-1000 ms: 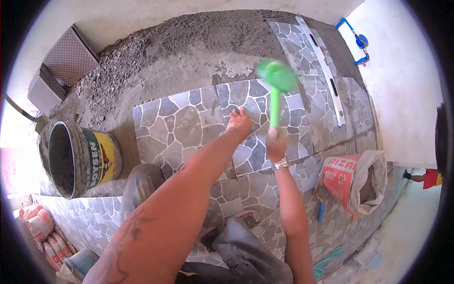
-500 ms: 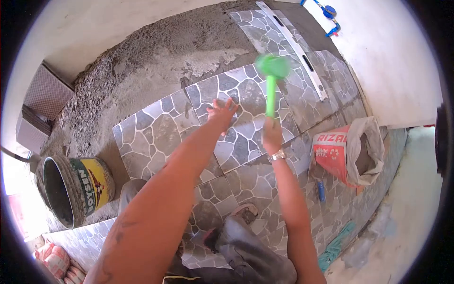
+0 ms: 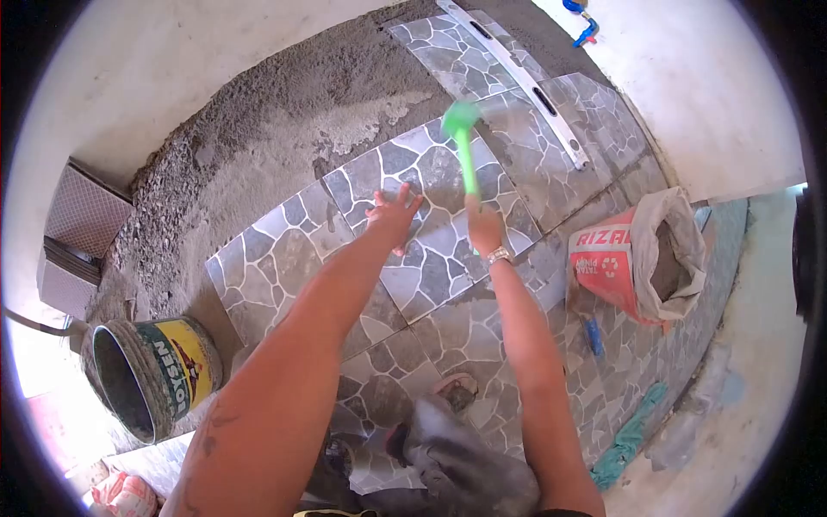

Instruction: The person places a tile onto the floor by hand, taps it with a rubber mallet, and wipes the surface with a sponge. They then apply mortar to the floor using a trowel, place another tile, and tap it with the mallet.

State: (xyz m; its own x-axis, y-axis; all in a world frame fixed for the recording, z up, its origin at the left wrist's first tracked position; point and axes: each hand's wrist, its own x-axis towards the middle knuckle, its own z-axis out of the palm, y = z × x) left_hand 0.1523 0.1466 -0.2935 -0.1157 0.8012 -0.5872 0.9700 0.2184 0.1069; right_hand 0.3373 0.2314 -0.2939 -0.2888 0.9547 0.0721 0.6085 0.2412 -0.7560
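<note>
- Several stone-pattern tiles are in position; as judged, coverage is partial.
- Reference: central tile [image 3: 435, 181]. Neighbouring tiles adjoin its left, right and near sides.
- Outstanding, as judged: the grey mortar bed [image 3: 284, 129] beyond its far edge is exposed, with gravel farther left. Final seating cannot be confirmed.
- Tile condition: grey mosaic face, white veining, dull smudges, dark narrow joints; no crack discernible.
- Left hand [image 3: 394, 215]: open, fingers spread over the central tile, gripping nothing.
- Right hand [image 3: 485, 228]: closed around the handle of the green mallet [image 3: 468, 159]; blurred head above the tile's far edge.
- Spirit level [image 3: 512, 65]: on tiles to its far right.
</note>
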